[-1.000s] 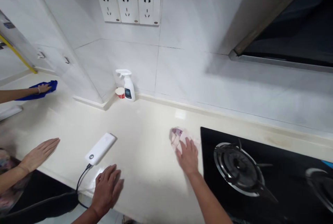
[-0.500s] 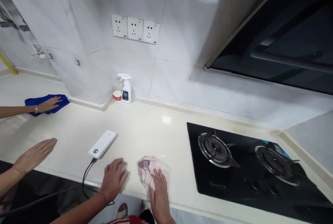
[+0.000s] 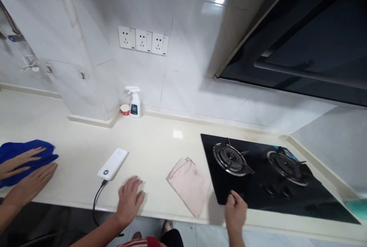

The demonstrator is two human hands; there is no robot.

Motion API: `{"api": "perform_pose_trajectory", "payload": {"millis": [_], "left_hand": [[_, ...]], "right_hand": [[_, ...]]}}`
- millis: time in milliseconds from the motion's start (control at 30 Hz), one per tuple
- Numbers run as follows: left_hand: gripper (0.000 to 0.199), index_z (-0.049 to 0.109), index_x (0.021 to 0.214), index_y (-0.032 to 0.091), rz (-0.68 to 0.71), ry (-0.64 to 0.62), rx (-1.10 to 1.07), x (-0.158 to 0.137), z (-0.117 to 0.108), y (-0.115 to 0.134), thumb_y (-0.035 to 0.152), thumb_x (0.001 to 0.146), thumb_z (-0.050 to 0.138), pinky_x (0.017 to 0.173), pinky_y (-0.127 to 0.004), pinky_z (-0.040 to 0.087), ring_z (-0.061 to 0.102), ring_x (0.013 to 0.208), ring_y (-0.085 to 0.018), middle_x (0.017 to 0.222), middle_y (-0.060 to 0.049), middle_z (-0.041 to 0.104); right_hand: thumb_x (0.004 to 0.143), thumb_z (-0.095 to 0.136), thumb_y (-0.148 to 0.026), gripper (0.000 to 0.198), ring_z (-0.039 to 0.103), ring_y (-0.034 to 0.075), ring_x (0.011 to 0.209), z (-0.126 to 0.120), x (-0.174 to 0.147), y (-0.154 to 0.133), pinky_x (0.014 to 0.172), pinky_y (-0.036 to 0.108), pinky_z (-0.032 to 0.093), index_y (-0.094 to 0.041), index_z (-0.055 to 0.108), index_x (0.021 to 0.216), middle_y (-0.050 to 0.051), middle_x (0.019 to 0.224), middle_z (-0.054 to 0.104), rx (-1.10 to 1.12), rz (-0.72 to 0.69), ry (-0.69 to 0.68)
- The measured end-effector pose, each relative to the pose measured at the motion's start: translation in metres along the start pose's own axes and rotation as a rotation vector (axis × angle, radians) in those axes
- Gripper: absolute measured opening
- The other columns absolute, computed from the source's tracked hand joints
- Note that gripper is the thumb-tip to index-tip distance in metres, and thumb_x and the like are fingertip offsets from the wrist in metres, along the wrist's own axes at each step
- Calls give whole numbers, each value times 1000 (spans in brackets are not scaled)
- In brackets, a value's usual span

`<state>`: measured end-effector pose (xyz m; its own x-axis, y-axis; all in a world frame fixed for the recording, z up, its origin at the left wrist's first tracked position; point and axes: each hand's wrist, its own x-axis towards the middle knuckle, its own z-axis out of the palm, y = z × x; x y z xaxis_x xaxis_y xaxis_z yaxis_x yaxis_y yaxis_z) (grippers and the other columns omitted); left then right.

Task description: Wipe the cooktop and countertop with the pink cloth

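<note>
A pale pink cloth (image 3: pixel 190 186) lies spread flat on the cream counter, between my two hands. My left hand (image 3: pixel 130 201) rests on the counter near its front edge, palm down, with loosely bent fingers apart and nothing in them. To its left is a white power bank (image 3: pixel 113 163) with a black cable plugged into it. My right hand (image 3: pixel 235 212) is by the front left corner of the black gas stove (image 3: pixel 229 191), right of the cloth and apart from it. Its fingers are curled closed, and I see nothing in them.
At far left, another person's hands (image 3: pixel 31 180) are on a blue cloth (image 3: pixel 40 149). A white spray bottle (image 3: pixel 135 105) and a small red-and-white tub (image 3: pixel 125 109) stand by the wall below the sockets (image 3: pixel 143 40). A dark range hood (image 3: pixel 309 48) overhangs the stove.
My right hand has left the bunched pink cloth and moved right to the stove's corner. The cloth is now spread flatter. The other person's blue cloth has come nearer the counter's front.
</note>
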<state>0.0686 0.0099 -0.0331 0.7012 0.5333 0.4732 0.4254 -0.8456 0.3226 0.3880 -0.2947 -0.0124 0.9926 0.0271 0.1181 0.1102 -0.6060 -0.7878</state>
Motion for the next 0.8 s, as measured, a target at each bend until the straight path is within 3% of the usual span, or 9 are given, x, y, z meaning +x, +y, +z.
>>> {"api": "perform_pose_trajectory", "payload": {"millis": [133,233,333,467,600,800], "left_hand": [[41,60,133,27,116,-99,-81,18,13,35,25,92,53,108,-54,39,43,140,-32,151,-11,51],[47,56,139,27,232,-195,-143,43,31,76,25,92,53,114,-60,32,35,146,-34,157,-11,44],[54,51,145,28,330,-303,-190,68,55,117,34,91,57,118,-62,26,24,152,-37,164,-11,32],[69,49,148,29,349,-420,-200,89,91,158,47,84,69,118,-65,22,13,154,-44,169,-12,19],[78,47,150,30,375,-510,-159,101,115,176,51,80,73,117,-69,16,14,152,-48,167,-14,24],[71,49,149,30,368,-492,-124,122,127,181,47,83,69,118,-66,11,14,152,-46,166,-12,28]], "right_hand": [[83,32,-49,67,50,43,128,-26,29,37,110,56,39,-3,66,118,30,126,61,-205,-13,129],[86,29,-52,70,44,45,134,-10,35,48,106,64,39,-7,64,126,30,141,52,-260,-7,119],[91,26,-58,72,34,46,142,15,29,54,107,72,31,-15,59,137,25,149,47,-338,-67,145],[97,13,-61,72,29,44,146,28,20,62,106,78,24,-24,51,147,19,154,44,-459,-187,133],[101,7,-58,67,26,39,150,21,18,60,107,82,14,-34,45,151,10,157,43,-498,-229,2],[104,14,-49,59,21,41,151,4,9,44,105,85,9,-32,49,148,7,159,40,-562,-364,-181]]}}
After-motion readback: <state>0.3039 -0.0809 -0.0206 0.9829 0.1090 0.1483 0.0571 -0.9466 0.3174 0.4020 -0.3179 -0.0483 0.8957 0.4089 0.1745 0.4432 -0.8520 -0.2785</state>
